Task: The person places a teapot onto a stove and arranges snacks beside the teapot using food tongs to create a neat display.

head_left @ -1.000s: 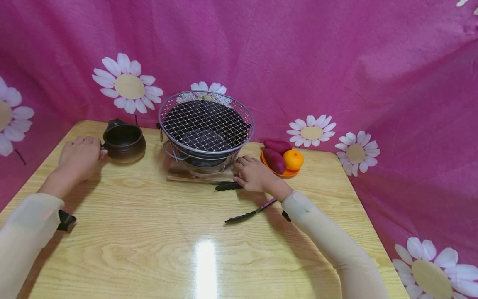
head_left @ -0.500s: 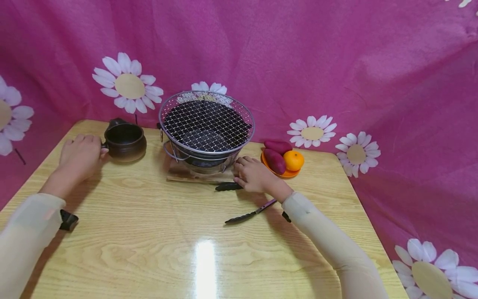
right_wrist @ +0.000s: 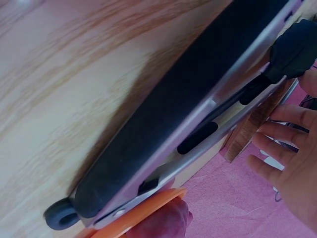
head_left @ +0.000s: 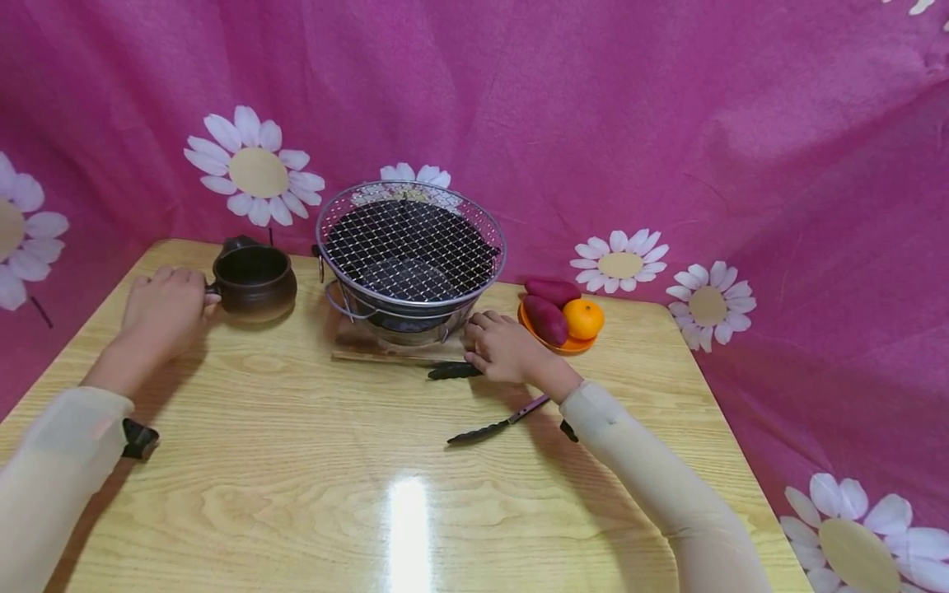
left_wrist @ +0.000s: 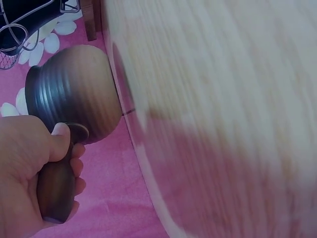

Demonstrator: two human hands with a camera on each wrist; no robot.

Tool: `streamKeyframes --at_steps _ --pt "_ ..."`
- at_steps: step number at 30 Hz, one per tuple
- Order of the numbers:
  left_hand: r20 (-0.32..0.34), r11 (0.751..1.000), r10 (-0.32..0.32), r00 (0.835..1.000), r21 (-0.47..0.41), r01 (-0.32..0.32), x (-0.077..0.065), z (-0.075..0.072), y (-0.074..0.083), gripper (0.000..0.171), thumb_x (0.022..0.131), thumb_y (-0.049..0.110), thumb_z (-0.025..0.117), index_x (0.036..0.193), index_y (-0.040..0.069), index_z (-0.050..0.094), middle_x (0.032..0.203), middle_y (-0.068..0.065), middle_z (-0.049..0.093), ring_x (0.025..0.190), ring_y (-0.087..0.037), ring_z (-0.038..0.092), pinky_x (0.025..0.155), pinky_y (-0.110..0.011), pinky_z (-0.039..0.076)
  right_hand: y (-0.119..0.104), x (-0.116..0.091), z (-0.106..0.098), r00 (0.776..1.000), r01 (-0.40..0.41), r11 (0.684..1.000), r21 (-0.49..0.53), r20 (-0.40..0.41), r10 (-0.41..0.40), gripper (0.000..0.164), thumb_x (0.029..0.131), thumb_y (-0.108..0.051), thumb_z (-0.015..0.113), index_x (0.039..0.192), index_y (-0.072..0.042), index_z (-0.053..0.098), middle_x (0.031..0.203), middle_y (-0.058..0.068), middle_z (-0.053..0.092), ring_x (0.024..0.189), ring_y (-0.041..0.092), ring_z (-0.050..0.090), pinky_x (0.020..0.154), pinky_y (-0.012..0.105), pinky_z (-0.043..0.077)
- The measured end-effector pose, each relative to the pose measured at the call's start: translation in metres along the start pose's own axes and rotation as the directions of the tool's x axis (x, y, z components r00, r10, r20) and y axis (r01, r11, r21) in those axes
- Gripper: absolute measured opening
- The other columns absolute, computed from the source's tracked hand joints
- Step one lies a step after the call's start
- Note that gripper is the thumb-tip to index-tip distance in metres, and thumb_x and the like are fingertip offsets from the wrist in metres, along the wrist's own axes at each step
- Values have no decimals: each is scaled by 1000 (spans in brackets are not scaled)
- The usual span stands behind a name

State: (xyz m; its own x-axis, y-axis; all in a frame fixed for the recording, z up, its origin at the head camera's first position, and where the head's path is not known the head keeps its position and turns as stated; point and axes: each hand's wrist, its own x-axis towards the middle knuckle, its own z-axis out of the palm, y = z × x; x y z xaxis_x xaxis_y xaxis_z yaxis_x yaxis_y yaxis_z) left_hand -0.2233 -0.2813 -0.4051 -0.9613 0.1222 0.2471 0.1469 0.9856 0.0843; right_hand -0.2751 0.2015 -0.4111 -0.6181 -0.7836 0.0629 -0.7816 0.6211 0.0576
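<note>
At the far left of the table, my left hand (head_left: 165,313) grips the short handle (left_wrist: 55,191) of a dark brown clay pot (head_left: 256,298). The left wrist view shows the thumb on top and the fingers wrapped around that handle. The pot is upright, its base at or very near the tabletop. My right hand (head_left: 507,347) hovers by the grill's lower right side, above black-tipped tongs (head_left: 478,434). Its fingers (right_wrist: 277,148) are loosely bent and hold nothing. The tongs lie spread on the table, partly hidden by the hand and wrist in the head view.
A round charcoal grill (head_left: 408,255) with a wire mesh top stands at the back on a wooden board (head_left: 371,356). Right of it, an orange plate (head_left: 574,347) holds purple sweet potatoes (head_left: 545,319) and an orange fruit (head_left: 583,318). Pink flowered cloth (head_left: 519,99) hangs behind the table.
The clay pot has shifted slightly to the right toward the grill, with my left hand on its handle. My right hand and the tongs have stayed in place.
</note>
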Motion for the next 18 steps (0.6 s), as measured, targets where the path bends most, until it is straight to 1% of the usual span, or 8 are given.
streamKeyframes --at_steps 5,10,14,18 --pt "-3 1000 -11 1000 -1 11 0 -2 -1 32 94 16 62 95 -14 52 95 -34 56 99 -52 52 80 -64 43 0 0 1 1000 -5 1000 -1 6 5 29 98 -30 59 111 -5 62 111 11 61 110 32 58 94 46 52" --pt "-40 1000 -11 999 -21 10 0 -5 -2 33 95 19 61 89 -12 51 92 -33 56 95 -51 52 77 -62 43 0 0 0 1000 -6 1000 -6 17 6 29 98 -30 59 112 -5 62 111 11 61 109 31 58 94 46 52" --pt "-67 999 -21 998 -30 19 1 -11 -1 34 94 21 59 90 -12 52 95 -35 56 97 -52 52 78 -62 41 0 0 0 1000 -6 1000 -8 16 6 29 98 -30 59 111 -5 62 111 11 61 109 31 58 93 46 52" --pt "-107 999 -25 994 -35 21 0 -18 1 33 93 20 60 90 -12 53 95 -35 57 99 -51 52 78 -63 39 0 0 -1 1000 -8 1000 -7 20 9 30 98 -30 59 113 -4 62 112 12 61 110 31 58 94 46 52"
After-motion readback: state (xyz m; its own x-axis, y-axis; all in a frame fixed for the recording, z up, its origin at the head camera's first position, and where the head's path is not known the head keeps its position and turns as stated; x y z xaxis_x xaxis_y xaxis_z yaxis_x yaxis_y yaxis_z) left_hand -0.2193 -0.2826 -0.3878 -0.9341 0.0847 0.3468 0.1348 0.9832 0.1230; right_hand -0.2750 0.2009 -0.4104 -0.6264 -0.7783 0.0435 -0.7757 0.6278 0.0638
